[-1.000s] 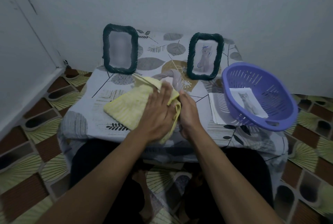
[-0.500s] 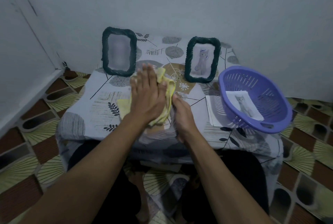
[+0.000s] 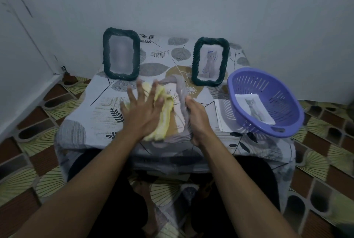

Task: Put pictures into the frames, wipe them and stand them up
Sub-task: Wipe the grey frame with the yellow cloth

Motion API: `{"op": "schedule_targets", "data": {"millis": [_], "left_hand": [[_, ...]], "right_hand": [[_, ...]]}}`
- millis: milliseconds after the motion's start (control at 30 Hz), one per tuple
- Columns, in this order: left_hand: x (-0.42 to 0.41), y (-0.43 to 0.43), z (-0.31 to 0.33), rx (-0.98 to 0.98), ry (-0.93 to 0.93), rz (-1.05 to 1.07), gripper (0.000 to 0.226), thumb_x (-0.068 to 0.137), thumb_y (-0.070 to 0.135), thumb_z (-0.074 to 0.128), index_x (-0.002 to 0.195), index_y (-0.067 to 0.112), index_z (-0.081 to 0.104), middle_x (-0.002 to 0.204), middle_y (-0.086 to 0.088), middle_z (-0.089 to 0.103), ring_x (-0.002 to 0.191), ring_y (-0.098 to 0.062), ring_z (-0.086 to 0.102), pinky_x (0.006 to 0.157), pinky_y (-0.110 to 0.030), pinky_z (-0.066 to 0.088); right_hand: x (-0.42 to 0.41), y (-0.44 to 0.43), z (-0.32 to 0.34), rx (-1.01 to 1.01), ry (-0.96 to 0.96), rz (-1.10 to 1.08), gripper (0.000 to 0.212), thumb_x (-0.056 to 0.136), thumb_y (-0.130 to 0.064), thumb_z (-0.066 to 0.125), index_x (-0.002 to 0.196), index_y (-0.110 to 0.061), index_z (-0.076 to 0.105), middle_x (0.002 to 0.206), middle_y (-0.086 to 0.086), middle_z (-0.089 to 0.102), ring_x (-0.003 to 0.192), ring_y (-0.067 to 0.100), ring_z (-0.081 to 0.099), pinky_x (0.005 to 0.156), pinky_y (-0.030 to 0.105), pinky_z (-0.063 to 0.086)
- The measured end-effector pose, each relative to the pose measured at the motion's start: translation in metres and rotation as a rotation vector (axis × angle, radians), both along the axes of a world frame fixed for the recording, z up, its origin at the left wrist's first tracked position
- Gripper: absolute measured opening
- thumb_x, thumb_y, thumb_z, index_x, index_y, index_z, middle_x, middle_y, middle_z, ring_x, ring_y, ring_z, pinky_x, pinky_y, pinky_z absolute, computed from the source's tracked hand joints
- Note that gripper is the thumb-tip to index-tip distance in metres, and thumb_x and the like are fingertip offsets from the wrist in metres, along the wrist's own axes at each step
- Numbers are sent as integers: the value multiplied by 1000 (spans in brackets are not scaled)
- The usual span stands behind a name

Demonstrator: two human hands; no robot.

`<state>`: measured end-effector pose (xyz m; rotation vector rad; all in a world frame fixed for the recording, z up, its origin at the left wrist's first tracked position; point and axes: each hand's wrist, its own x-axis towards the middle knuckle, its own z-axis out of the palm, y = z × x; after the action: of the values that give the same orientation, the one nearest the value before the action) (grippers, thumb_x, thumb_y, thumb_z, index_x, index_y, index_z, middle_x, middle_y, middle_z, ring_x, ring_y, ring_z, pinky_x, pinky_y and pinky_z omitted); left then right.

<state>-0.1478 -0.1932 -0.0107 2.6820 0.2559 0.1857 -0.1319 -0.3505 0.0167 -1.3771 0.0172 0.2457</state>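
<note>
The left dark frame (image 3: 121, 55) and right dark frame (image 3: 210, 61) already stand at the back of the tabletop (image 3: 92, 107), the grey frame (image 3: 182, 92) lies flat in front, apparently mid-wipe — right grip (image 3: 197, 119) curled round its edge, left grip (image 3: 142, 111) spread flat, pressing a yellow cloth (image 3: 164, 115) on it — and a cat picture (image 3: 254, 108) waits in the basket (image 3: 268, 130).

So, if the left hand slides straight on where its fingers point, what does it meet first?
Probably the left hand meets the left dark frame at its lower right corner, though it might just miss.

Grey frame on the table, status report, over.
Left grip flat, pressing yellow cloth on grey frame. Right grip holds its right edge. Two green frames stand behind; nothing in the way.
</note>
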Motion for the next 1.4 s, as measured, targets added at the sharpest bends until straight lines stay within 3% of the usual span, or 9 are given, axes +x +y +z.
{"op": "schedule_targets", "data": {"millis": [133,300,567,900,1067,1133,1200,1300,1400], "left_hand": [[16,-6,23,-21,-111,69,69,97,62,-1,154,28,-22,163,-10,-24,149,-29,-24,119,-58,-12],[-4,-35,5,-2,-221,-281,71,96,51,5,153,16,-21,162,-13,-23,150,-21,-25,123,-45,-8],[-22,-28,-23,-284,-305,-112,60,101,54,18,158,36,7,166,8,-9,154,-19,2,120,-50,16],[19,9,21,-537,-302,171,56,107,46,23,155,19,26,155,-11,38,141,-29,37,112,-34,27],[-11,-20,13,-647,-164,37,63,106,45,26,159,23,2,163,-6,25,146,-24,29,107,-22,18],[-28,-32,5,-685,-98,12,64,104,46,26,159,25,-2,162,-6,26,146,-24,30,106,-21,17],[-38,-35,0,-707,-70,-7,66,103,49,26,159,25,0,161,-7,28,145,-26,33,106,-24,20],[-37,-30,8,-692,-65,39,61,104,50,24,158,24,10,157,-9,36,141,-30,38,103,-28,24],[-20,-19,28,-671,-115,180,57,106,50,22,156,23,18,153,-15,41,139,-35,39,109,-36,29]], "right_hand": [[-7,14,2,60,-30,3,35,104,-25,44,115,1,65,121,19,67,117,30,62,107,44,45],[5,11,11,69,-73,-85,32,104,-22,45,78,-12,62,76,10,61,78,22,58,79,41,46],[7,7,1,97,-46,-222,38,109,-27,37,113,2,61,97,10,60,93,19,57,86,35,49],[-17,10,2,48,-27,-8,31,108,-23,41,120,-6,64,124,14,68,115,21,64,100,33,49],[-3,6,15,74,-12,-169,40,106,-26,42,112,10,59,102,32,66,87,23,57,81,38,48],[3,0,20,65,-40,-216,32,108,-23,39,102,-3,63,103,16,70,82,17,65,77,29,54],[5,-3,23,73,-68,-214,27,109,-22,37,97,-16,61,115,10,66,105,20,65,81,28,56],[0,-3,18,54,-76,-158,29,108,-27,38,87,-14,55,66,2,48,60,17,44,60,35,38],[-7,2,11,43,-76,-50,37,102,-37,46,86,-6,58,67,3,53,67,17,49,68,33,40]]}}
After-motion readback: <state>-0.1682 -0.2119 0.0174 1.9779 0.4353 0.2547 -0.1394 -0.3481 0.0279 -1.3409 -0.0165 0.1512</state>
